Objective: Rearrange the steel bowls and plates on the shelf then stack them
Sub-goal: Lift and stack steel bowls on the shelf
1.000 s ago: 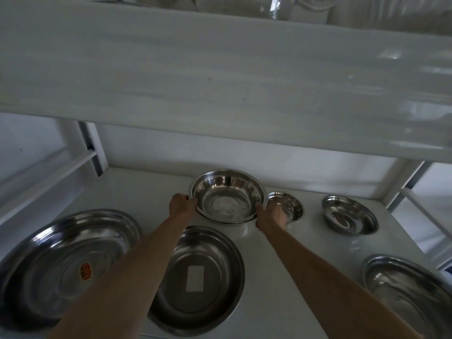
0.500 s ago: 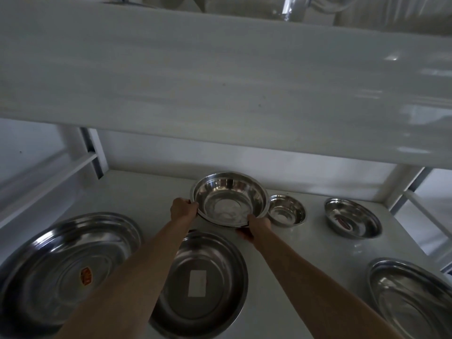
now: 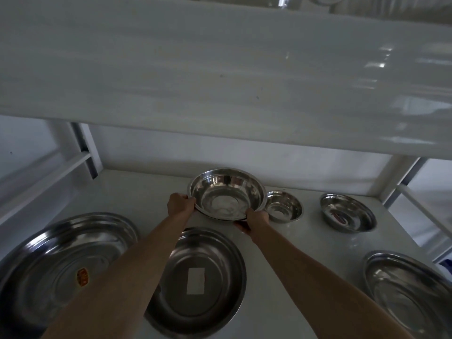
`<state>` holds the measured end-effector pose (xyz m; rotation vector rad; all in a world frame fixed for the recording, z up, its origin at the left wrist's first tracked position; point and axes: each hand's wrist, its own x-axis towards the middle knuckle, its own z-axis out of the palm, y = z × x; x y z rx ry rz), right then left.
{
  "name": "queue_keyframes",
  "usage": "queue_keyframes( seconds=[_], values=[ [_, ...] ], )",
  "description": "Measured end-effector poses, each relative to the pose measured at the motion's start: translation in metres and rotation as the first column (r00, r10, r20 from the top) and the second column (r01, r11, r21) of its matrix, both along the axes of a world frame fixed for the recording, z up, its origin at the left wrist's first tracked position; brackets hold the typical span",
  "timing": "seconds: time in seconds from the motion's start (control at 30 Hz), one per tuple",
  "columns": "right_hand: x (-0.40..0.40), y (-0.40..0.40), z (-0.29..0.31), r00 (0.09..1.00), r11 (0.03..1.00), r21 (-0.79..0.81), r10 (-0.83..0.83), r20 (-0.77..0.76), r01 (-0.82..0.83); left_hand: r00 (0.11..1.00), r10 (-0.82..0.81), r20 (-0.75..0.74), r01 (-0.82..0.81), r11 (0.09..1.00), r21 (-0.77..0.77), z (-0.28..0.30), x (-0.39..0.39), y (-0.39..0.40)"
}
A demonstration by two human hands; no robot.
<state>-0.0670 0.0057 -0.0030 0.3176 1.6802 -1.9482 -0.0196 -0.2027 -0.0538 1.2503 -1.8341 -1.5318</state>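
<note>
A deep steel bowl (image 3: 226, 194) is held at the back middle of the white shelf (image 3: 137, 189), tilted a little toward me. My left hand (image 3: 179, 204) grips its left rim and my right hand (image 3: 255, 220) grips its front right edge from below. Right of it stand a small steel bowl (image 3: 283, 206) and a medium steel bowl (image 3: 347, 212). Nearer me lie a large steel plate (image 3: 61, 260) with an orange sticker at the left, a steel plate (image 3: 203, 280) with a white label in the middle, and another steel plate (image 3: 411, 292) at the right.
A white upper shelf board (image 3: 220, 77) hangs low over the space and fills the top of the view. White frame posts stand at the back left (image 3: 84, 148) and back right (image 3: 391, 177). Bare shelf surface shows at the back left.
The deep bowl has been lifted slightly and tilted toward me. My right hand slid from its right rim to under its front right edge. My left hand stayed on the left rim.
</note>
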Motion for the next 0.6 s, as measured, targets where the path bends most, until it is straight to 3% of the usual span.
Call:
queue_keyframes(
  seconds=[0.6],
  values=[
    [0.015,0.022,0.024,0.998,1.0,0.009,-0.013,-0.063,0.014,0.993,0.001,-0.121,-0.003,1.0,-0.017,0.047,0.03,0.033]
  ],
)
